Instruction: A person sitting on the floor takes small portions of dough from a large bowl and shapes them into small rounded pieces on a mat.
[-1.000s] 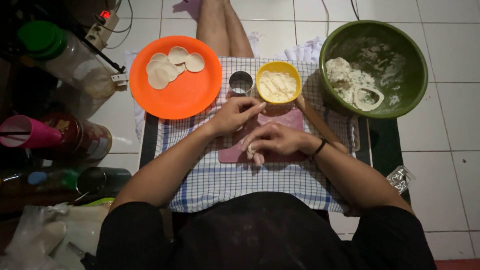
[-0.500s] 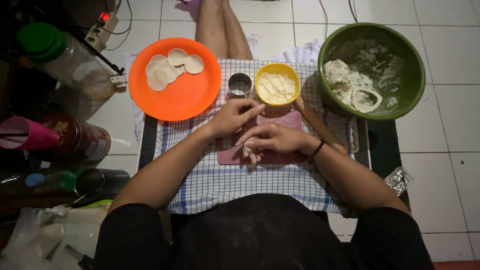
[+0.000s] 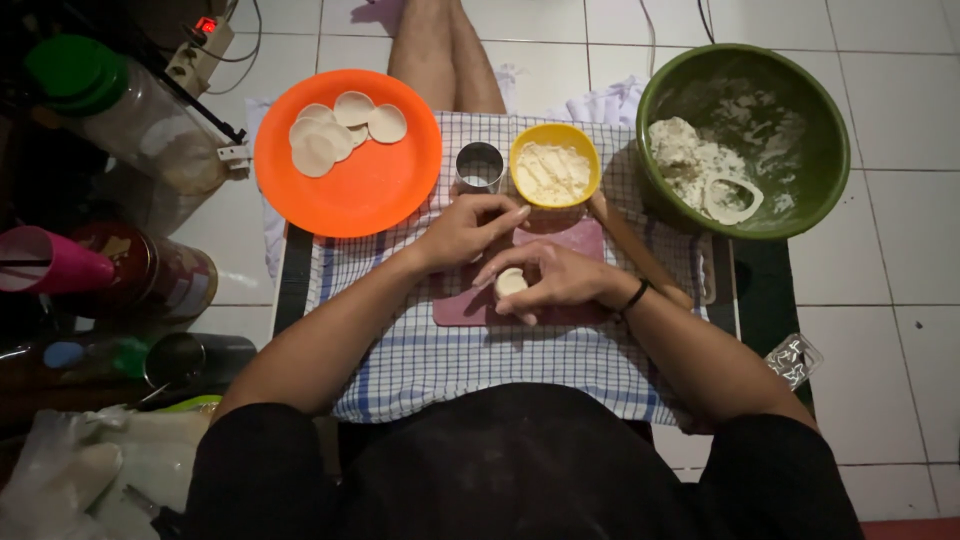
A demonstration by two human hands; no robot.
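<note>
My right hand (image 3: 560, 278) is curled around a small round piece of pale dough (image 3: 511, 282) over a pink cutting board (image 3: 580, 240). My left hand (image 3: 468, 228) rests just left of it on the board's edge, fingers loosely bent, touching the right hand's fingertips. A metal ring cutter (image 3: 479, 167) and a yellow bowl of flour (image 3: 554, 166) stand right behind the hands. A wooden rolling pin (image 3: 640, 255) lies slanted under my right forearm.
An orange plate (image 3: 370, 190) with several dough discs (image 3: 340, 127) sits back left. A green bowl (image 3: 800, 120) with dough scraps sits back right. Everything rests on a checked cloth (image 3: 420, 350) over a low table. Jars, bottles and a power strip (image 3: 200, 50) crowd the left.
The right hand has lifted the dough piece slightly and turned it so its pale round face shows. The left hand has stayed close beside it.
</note>
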